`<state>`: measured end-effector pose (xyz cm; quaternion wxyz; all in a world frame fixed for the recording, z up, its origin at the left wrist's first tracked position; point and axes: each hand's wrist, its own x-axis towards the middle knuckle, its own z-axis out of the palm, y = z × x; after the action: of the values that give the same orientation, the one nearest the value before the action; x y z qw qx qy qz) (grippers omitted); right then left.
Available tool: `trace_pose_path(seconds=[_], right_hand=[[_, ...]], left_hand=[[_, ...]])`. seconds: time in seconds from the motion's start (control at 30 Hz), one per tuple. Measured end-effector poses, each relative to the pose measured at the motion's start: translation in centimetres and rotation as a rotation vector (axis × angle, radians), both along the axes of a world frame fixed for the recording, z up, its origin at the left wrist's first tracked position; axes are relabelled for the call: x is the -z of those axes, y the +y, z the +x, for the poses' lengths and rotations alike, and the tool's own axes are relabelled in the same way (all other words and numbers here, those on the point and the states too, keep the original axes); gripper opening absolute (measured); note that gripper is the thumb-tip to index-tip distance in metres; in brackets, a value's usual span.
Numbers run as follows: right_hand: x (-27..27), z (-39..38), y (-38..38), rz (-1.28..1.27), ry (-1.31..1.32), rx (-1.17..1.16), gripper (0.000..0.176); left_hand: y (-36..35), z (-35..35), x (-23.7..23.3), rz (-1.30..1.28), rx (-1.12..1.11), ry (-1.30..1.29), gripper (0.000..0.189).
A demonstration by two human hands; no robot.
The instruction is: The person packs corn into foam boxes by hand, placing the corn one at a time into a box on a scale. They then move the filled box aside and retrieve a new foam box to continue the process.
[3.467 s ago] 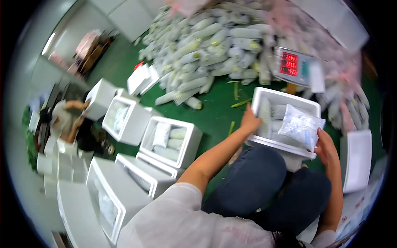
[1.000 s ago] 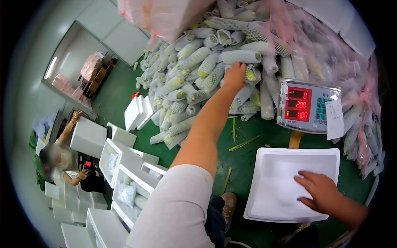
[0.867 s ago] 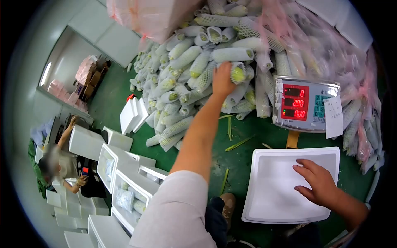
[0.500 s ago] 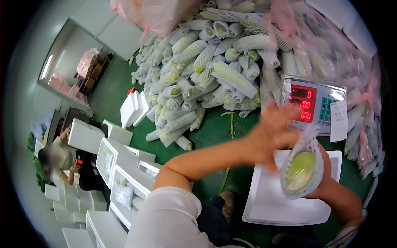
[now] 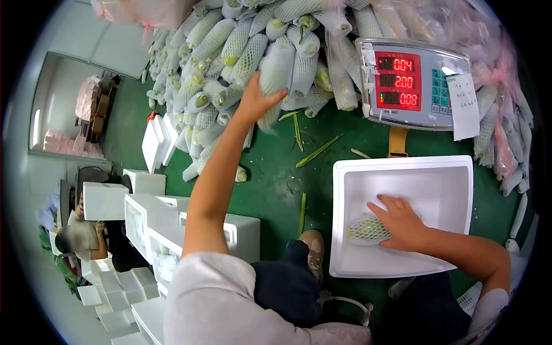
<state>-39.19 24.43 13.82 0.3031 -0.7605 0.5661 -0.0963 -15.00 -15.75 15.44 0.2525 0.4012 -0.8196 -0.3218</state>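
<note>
Left hand is clamped round a long vegetable in white foam netting, on the heap beyond the white foam box. Right hand, fingers spread flat, pins a netted green vegetable in the box's near left corner. Best to seat it snug against the wall.

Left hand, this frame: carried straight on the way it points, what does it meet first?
The net-sleeved piece that the left hand grips, at the near edge of the pile; beyond it lie more sleeved pieces, though depth is hard to judge.
</note>
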Motion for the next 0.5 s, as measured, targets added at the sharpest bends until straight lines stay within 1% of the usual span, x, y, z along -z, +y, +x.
trace_pose_path(seconds=[0.03, 0.1, 0.13, 0.17, 0.2, 0.23, 0.27, 0.3, 0.33, 0.37, 0.4, 0.43, 0.47, 0.5], right_hand=[[-1.9, -0.1, -0.3, -0.141, 0.011, 0.021, 0.069], [-6.5, -0.1, -1.1, -0.376, 0.01, -0.091, 0.06], [-8.1, 0.7, -1.7, -0.599, 0.124, -0.147, 0.056], [-9.6, 1.7, -2.2, -0.821, 0.241, -0.204, 0.052], [-10.9, 2.2, -3.0, -0.914, 0.364, -0.229, 0.047], [-12.3, 2.6, -3.7, -1.012, 0.486, -0.249, 0.042], [-12.7, 2.3, -4.3, -0.986, 0.337, -0.188, 0.043], [-12.6, 1.7, -4.6, -0.952, 0.187, -0.125, 0.044], [-11.8, 0.2, -4.3, -0.866, 0.054, -0.094, 0.052], [-11.7, -0.6, -3.6, -0.715, -0.107, 0.033, 0.066], [-10.5, -1.7, -2.7, -0.645, -0.138, 0.085, 0.081], [-9.5, -2.3, -2.2, -0.469, -0.086, 0.061, 0.082], [-8.5, -2.7, -1.8, -0.296, -0.033, 0.038, 0.084], [-7.2, -3.0, -1.5, -0.132, 0.021, 0.02, 0.086]], left_hand=[[4.0, 1.1, -1.9, 0.285, -0.09, 0.188, 0.072], [9.9, 2.4, -5.2, 0.828, 0.048, 0.263, 0.07], [13.2, 1.4, -7.2, 0.947, 0.116, 0.179, 0.071], [15.8, -0.3, -8.3, 0.964, 0.254, 0.098, 0.068], [17.1, -1.1, -5.8, 0.886, 0.481, 0.043, 0.064], [19.1, -1.9, -7.6, 1.004, 0.524, 0.044, 0.06], [21.0, -2.8, -9.4, 1.121, 0.56, 0.038, 0.058], [19.8, -3.8, -10.1, 0.935, 0.682, -0.011, 0.052], [17.8, -4.3, -9.4, 0.853, 0.553, 0.14, 0.047], [15.1, -4.6, -7.9, 0.768, 0.423, 0.287, 0.042], [11.7, -5.0, -6.0, 0.331, 0.09, 0.283, 0.036], [6.4, -5.1, -2.8, -0.172, -0.164, 0.161, 0.031], [1.7, -5.3, -0.8, -0.511, -0.294, 0.055, 0.043], [-2.5, -6.1, 2.0, -0.367, -0.35, -0.113, 0.051]])
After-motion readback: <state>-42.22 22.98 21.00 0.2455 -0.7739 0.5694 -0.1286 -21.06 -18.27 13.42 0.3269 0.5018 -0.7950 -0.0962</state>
